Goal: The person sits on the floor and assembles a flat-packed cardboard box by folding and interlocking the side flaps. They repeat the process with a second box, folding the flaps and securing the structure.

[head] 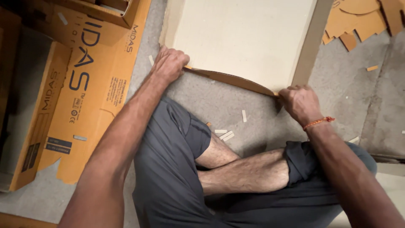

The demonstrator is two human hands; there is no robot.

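A large pale cardboard sheet (244, 38) lies flat on the grey floor in front of me. Its near edge is a brown flap (232, 79) lifted and bent upward. My left hand (168, 64) grips the flap's left end at the sheet's near left corner. My right hand (300, 103), with an orange thread band at the wrist, is closed on the flap's right end. I sit cross-legged in dark shorts, my bare legs just below the sheet.
Flattened orange-brown printed cartons (80, 84) lie to the left. Torn cardboard pieces (358, 21) are piled at the top right. Small pale cardboard strips (225, 134) are scattered on the floor near my knees.
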